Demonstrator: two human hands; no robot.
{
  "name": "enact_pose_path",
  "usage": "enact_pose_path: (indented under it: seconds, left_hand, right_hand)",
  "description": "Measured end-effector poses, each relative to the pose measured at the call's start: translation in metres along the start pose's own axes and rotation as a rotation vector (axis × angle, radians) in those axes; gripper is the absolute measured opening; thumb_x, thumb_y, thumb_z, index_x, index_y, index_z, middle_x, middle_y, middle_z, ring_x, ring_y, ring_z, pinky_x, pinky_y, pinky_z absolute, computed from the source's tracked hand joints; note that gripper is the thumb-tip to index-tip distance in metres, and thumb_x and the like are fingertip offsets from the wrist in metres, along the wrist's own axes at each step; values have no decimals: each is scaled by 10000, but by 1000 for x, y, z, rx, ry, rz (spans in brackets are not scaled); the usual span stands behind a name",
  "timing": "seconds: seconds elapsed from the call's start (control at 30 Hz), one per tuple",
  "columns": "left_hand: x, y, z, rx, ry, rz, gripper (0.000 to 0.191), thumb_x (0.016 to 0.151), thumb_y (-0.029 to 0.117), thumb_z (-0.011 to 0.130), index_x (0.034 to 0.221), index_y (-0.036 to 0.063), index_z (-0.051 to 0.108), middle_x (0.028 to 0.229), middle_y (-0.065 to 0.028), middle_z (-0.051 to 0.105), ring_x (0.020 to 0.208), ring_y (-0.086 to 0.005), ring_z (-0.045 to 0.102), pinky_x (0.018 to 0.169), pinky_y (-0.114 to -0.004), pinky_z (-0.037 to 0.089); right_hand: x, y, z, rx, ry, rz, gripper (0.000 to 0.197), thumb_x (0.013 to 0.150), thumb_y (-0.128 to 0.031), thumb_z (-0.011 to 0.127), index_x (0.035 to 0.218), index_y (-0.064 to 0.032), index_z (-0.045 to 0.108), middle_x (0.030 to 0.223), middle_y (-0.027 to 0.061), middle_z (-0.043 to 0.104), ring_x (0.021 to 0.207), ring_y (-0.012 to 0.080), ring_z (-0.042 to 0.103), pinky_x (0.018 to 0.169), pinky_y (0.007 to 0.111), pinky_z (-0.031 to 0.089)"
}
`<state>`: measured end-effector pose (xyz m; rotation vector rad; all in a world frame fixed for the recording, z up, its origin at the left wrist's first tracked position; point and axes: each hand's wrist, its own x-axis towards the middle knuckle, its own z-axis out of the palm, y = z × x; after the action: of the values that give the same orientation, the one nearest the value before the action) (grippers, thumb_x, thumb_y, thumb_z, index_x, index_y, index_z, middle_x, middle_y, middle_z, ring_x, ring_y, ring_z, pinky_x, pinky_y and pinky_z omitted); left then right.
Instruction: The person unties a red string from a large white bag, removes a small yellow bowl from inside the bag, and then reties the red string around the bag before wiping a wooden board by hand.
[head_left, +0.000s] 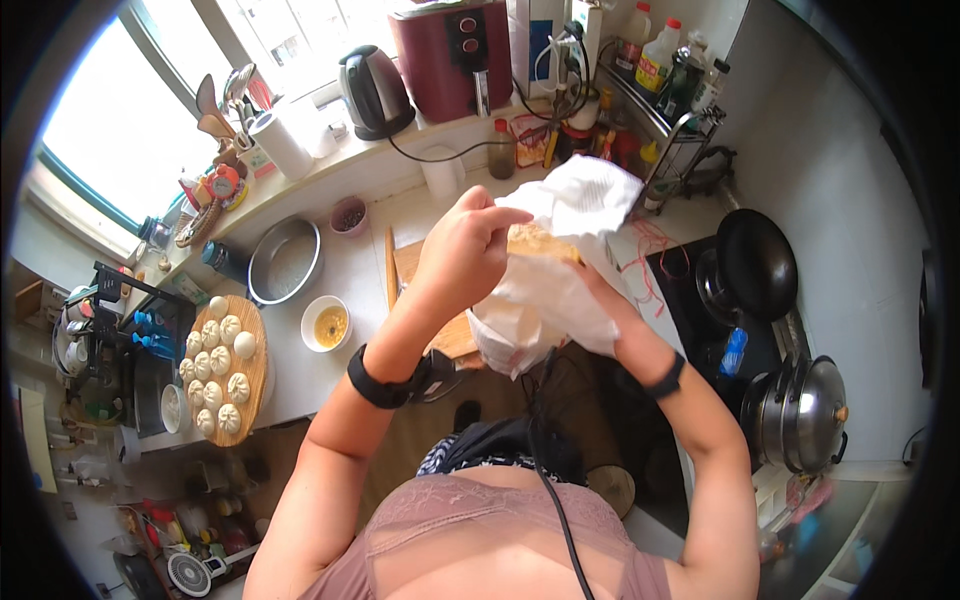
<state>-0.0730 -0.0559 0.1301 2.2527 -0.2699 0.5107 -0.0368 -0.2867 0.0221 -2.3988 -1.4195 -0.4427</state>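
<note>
My left hand (469, 247) is over the cutting board, its fingers curled and the index finger lying along the edge of a white cloth-like wrapping (581, 191). Between the folds shows a tan, bread-like food (541, 241), which the wrapping partly hides. My right hand (596, 289) supports the bundle from the right, its fingers mostly covered by the white sheet. Under the bundle is a wooden cutting board (456, 337), with a wooden rolling pin (390, 259) at its left edge.
Left on the counter are a round board (259, 367) of several pleated buns (220, 360), a white bowl of yellow liquid (328, 324) and a metal basin (285, 259). To the right, a wok (757, 262) and a steamer pot (806, 416) stand by the stove. A black cable (551, 480) hangs before me.
</note>
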Motion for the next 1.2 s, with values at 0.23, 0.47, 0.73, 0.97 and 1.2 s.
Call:
enact_pose_path:
  seconds: [0.23, 0.47, 0.73, 0.97, 1.2]
  left_hand:
    - [-13, -53, -20, -711, 86, -72, 532, 1005, 429, 411, 1410, 86, 454, 1324, -118, 492, 1056, -172, 524, 979, -352, 389]
    - [-29, -102, 37, -1293, 208, -537, 975, 891, 760, 233, 1512, 108, -141, 1593, -145, -136, 1469, -247, -144, 1170, -392, -72]
    - [-20, -63, 45, -1280, 166, -569, 946, 886, 773, 223, 1537, 150, -67, 1615, -80, 25, 1478, -249, 64, 1182, -409, 119]
    - [-43, -76, -4, -1068, 121, -512, 894, 927, 688, 345, 1538, 88, 87, 1560, -203, 176, 1423, -292, 228, 1136, -392, 192]
    - [-64, -20, -73, -858, -4, -471, 476, 1023, 391, 435, 1334, 32, 458, 959, -88, 623, 723, -119, 625, 598, -206, 460]
  right_hand:
    - [18, -9, -23, 60, 39, 59, 213, 736, -71, 645, 946, -41, 628, 928, 142, 601, 981, 374, 590, 801, 365, 526]
    - [34, -30, -30, 49, 118, 55, 170, 712, -84, 644, 876, -73, 599, 884, 101, 590, 916, 339, 586, 777, 380, 521]
    - [24, -35, -36, -16, 31, 80, 150, 744, -37, 661, 873, -66, 590, 871, 99, 591, 936, 324, 589, 796, 380, 517]
    - [10, -42, -111, -27, 42, 95, 159, 732, -7, 682, 856, -41, 588, 855, 95, 586, 870, 318, 547, 774, 391, 485]
    - [26, -75, -187, -74, 103, 53, 202, 702, -17, 720, 842, -36, 575, 821, 91, 577, 809, 298, 525, 708, 387, 441]
